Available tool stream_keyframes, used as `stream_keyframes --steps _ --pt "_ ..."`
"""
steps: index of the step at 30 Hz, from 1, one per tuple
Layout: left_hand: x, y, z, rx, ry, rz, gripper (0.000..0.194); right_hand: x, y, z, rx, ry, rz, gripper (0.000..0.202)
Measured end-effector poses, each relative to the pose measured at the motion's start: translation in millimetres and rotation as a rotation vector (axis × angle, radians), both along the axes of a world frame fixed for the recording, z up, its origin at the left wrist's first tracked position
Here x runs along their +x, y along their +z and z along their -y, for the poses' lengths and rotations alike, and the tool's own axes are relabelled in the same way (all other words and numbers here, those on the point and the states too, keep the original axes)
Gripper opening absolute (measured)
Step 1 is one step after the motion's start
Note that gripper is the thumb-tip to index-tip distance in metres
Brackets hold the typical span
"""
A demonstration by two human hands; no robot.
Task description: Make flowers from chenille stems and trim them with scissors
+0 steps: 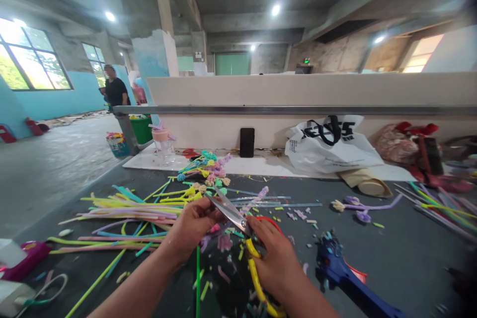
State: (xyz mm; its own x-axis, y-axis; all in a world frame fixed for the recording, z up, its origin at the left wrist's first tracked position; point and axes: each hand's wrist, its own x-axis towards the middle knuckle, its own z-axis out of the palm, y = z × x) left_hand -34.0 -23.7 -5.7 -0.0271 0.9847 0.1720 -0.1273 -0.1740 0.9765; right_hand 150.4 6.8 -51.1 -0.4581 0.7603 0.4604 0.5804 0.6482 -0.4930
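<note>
The left forearm came in from the lower left, and the left hand was palm-inward, its fingers bent and drawn close together; I could not tell whether they were closed on anything. The right forearm reached up from the lower right, with the right hand wrapped around the yellow handles of the scissors. Their blades stood slightly parted, pointing up and leftward, tips just above the left fingers, while the pivot lay beside the right fingertips. A fuzzy lilac stem showed just beyond the blades. Below the left hand ran a green stick. Left of both hands, pastel stems were heaped on the dark desk; a blue tool lay to the right.
</note>
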Motion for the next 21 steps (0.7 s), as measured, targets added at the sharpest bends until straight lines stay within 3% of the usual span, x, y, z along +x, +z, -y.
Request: stream_keyframes --steps 6,12,21 --pt "-1.8 0.3 -0.3 -0.029 0.007 -0.017 0.02 0.5 -6.9 -2.7 -0.028 0.061 -0.064 0.056" --pt "-5.5 -2.1 -4.6 -0.083 0.078 0.093 0.022 -1.6 -4.7 -5.5 -0.163 0.045 -0.227 0.043" --pt "-4.2 -0.2 -3.7 -0.096 0.05 0.095 0.025 2.2 3.1 -5.7 -0.063 -0.059 0.056 0.052"
